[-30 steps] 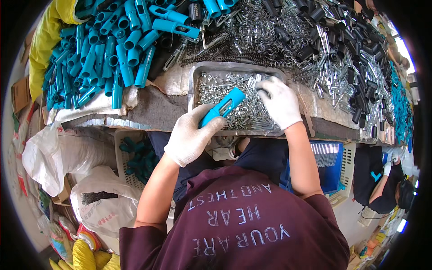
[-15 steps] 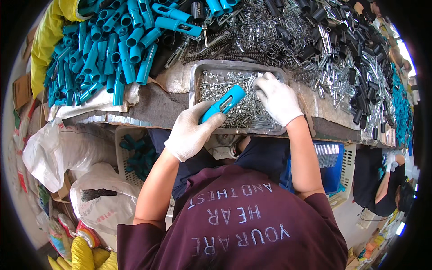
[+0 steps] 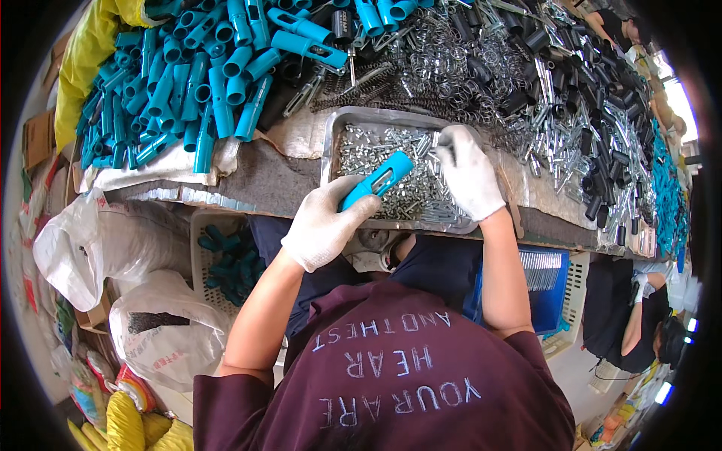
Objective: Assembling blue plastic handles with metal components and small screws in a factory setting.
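Note:
My left hand (image 3: 325, 222), in a white knit glove, is closed around a teal slotted tube (image 3: 380, 179). The tube slants up to the right, its long cut-out showing, over the near left part of a metal tray (image 3: 329, 154). Small silvery metal pins (image 3: 368, 146) fill the tray in a loose heap. My right hand (image 3: 470, 174), gloved too, is above the tray's right side with its fingers bent together. What its fingertips pinch, if anything, is too small to make out.
Teal tubes (image 3: 169, 94) are piled at the left of the table. Wire springs (image 3: 444, 68) lie behind the tray, and black sleeves with metal rods (image 3: 602, 135) spread to the right. Below the edge stand a blue bin (image 3: 553, 282) and a white basket (image 3: 199, 263). Another person (image 3: 628, 316) works at far right.
My right hand has shifted slightly right over the tray, its fingers curling more. My left hand still holds the teal tube, and the whole view has drifted a little.

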A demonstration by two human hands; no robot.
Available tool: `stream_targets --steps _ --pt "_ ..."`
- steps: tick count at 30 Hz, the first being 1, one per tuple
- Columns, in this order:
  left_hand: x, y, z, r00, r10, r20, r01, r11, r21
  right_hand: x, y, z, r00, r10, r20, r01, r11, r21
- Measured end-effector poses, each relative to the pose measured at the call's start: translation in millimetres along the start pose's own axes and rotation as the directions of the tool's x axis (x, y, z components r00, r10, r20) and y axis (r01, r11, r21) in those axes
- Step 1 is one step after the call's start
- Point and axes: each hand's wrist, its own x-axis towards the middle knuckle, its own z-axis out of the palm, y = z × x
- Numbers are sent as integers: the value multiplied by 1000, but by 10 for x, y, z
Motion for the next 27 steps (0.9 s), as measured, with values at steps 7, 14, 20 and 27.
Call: stream_targets --steps 7,14,20,27 --pt "-2 73 25 994 109 -19 -105 985 139 -192 -733 -271 967 -224 117 171 921 349" --pt "-5 109 48 989 136 -56 -118 960 255 -221 -782 -211 953 -281 117 269 957 112" --pt "18 94 59 987 142 -80 -111 946 305 -272 -792 -18 938 -345 12 345 937 -59" --pt "112 64 11 992 -105 70 94 985 141 -234 -764 37 999 -31 -40 38 979 198"
